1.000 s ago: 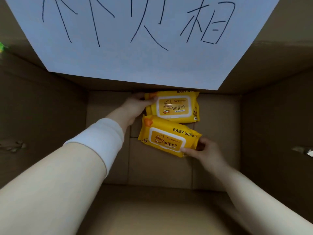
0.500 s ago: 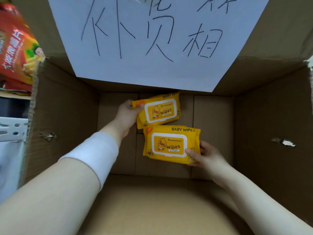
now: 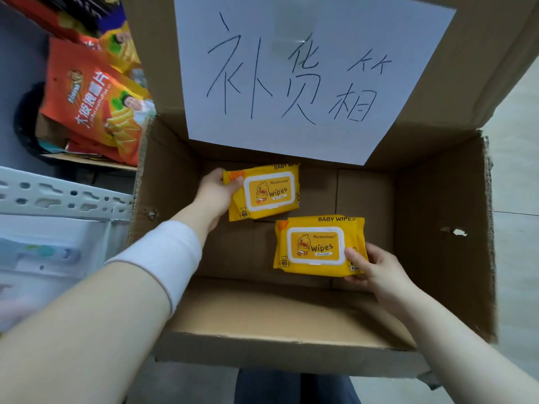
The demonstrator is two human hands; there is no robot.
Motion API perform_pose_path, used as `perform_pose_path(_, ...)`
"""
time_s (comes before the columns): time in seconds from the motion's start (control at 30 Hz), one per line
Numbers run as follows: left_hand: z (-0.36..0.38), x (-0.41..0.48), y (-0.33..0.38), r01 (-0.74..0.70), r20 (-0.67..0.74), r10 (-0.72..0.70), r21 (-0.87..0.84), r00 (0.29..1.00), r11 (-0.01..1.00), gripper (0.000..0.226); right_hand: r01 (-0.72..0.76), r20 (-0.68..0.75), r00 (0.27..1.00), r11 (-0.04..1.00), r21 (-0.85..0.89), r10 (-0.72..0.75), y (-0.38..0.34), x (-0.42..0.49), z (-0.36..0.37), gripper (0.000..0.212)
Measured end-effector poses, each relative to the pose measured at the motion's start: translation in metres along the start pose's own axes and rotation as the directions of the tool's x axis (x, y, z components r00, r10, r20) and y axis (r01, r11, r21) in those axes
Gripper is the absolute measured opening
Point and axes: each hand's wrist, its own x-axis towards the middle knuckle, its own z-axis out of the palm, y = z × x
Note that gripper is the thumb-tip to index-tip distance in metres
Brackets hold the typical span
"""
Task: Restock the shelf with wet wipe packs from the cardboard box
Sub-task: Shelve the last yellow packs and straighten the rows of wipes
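Head view recorded two crosswise items inside the brown cardboard box [image 3: 437,228]: far yellow plastic wet wipe pack [image 3: 262,193], left end gripped by fingers of left hand [image 3: 214,195]; near matching pack [image 3: 315,246], right end pinched by right hand [image 3: 379,269]; white metal shelf [image 3: 58,196] lay leftward, nearer left hand.

Cardboard box [image 3: 443,243]: plain brown, paler tan on near flap. Paper sheet [image 3: 262,141] on far flap: white, dark handwritten strokes. Far wipe pack [image 3: 262,193] and near wipe pack [image 3: 318,246]: yellow-orange wrap, white-bordered orange lid panel, yellow cartoon duck, dark "Wipes" lettering, dark "BABY WIPES" along top edge, orange patch at upper-left corner. Snack bag [image 3: 96,106]: red-orange, white and yellow print, yellow chips, green accents. Shelf rail [image 3: 58,196]: pale grey, row of slot cut-outs. Sleeve [image 3: 163,258]: white. Trousers [image 3: 291,386]: dark blue. Floor [image 3: 519,170]: pale grey.
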Motion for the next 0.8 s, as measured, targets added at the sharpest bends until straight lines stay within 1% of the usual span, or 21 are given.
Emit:
perform_pose_path(0.17,-0.020,-0.040,0.017,-0.041,0.037,0.040,0.022,0.999,0.999,0.013,0.004,0.000,1.000,1.000,-0.018,-0.004,-0.016,-0.037,-0.005,0.016)
perform_pose_path(0.2,-0.024,-0.052,0.023,-0.052,0.035,0.051,0.035,0.998,0.998,0.013,0.015,0.007,1.000,1.000,-0.014,-0.015,-0.022,-0.048,-0.007,0.024)
perform_pose_path(0.27,-0.034,-0.080,0.036,-0.082,0.028,0.081,0.059,0.996,0.995,0.011,0.033,0.012,0.999,0.999,-0.032,-0.032,-0.035,-0.073,-0.011,0.053)
perform_pose_path(0.3,-0.040,-0.096,0.042,-0.095,0.020,0.094,0.067,0.995,0.993,0.011,0.037,0.016,0.999,0.998,-0.044,-0.036,-0.040,-0.087,-0.014,0.052)
perform_pose_path(0.37,-0.051,-0.131,0.056,-0.130,-0.013,0.131,0.074,0.991,0.989,0.014,0.040,0.056,0.998,0.998,-0.045,-0.037,-0.050,-0.116,-0.020,0.028)
perform_pose_path(0.4,-0.057,-0.150,0.064,-0.149,-0.034,0.153,0.096,0.988,0.984,0.016,0.038,0.057,0.998,0.998,-0.043,-0.035,-0.054,-0.131,-0.022,0.025)
perform_pose_path(0.43,-0.064,-0.170,0.072,-0.169,-0.058,0.177,0.121,0.982,0.978,0.017,0.050,0.069,0.996,0.997,-0.050,-0.047,-0.059,-0.147,-0.025,0.029)
perform_pose_path(0.47,-0.071,-0.189,0.080,-0.191,-0.088,0.204,0.135,0.975,0.972,0.017,0.079,0.087,0.993,0.995,-0.059,-0.074,-0.064,-0.162,-0.028,0.039)
perform_pose_path(0.53,-0.083,-0.234,0.093,-0.220,-0.150,0.237,0.117,0.960,0.968,0.016,0.125,0.122,0.986,0.987,-0.104,-0.112,-0.072,-0.194,-0.032,0.072)
perform_pose_path(0.57,-0.088,-0.259,0.098,-0.237,-0.181,0.250,0.094,0.951,0.967,0.018,0.143,0.139,0.982,0.982,-0.121,-0.126,-0.073,-0.208,-0.035,0.081)
perform_pose_path(0.6,-0.094,-0.283,0.102,-0.258,-0.215,0.269,0.078,0.939,0.963,0.018,0.173,0.163,0.975,0.977,-0.122,-0.152,-0.075,-0.223,-0.037,0.082)
perform_pose_path(0.67,-0.108,-0.333,0.107,-0.293,-0.296,0.300,0.068,0.907,0.954,0.011,0.238,0.226,0.952,0.963,-0.129,-0.205,-0.082,-0.254,-0.037,0.073)
perform_pose_path(0.7,-0.116,-0.358,0.109,-0.310,-0.336,0.310,0.056,0.889,0.949,0.011,0.268,0.253,0.940,0.954,-0.136,-0.228,-0.087,-0.271,-0.036,0.063)
perform_pose_path(0.77,-0.129,-0.405,0.110,-0.340,-0.406,0.319,0.023,0.856,0.940,0.014,0.313,0.312,0.915,0.937,-0.152,-0.255,-0.091,-0.304,-0.038,0.031)
perform_pose_path(0.8,-0.133,-0.429,0.108,-0.350,-0.440,0.320,0.013,0.839,0.937,0.016,0.324,0.336,0.906,0.932,-0.164,-0.256,-0.091,-0.322,-0.039,0.023)
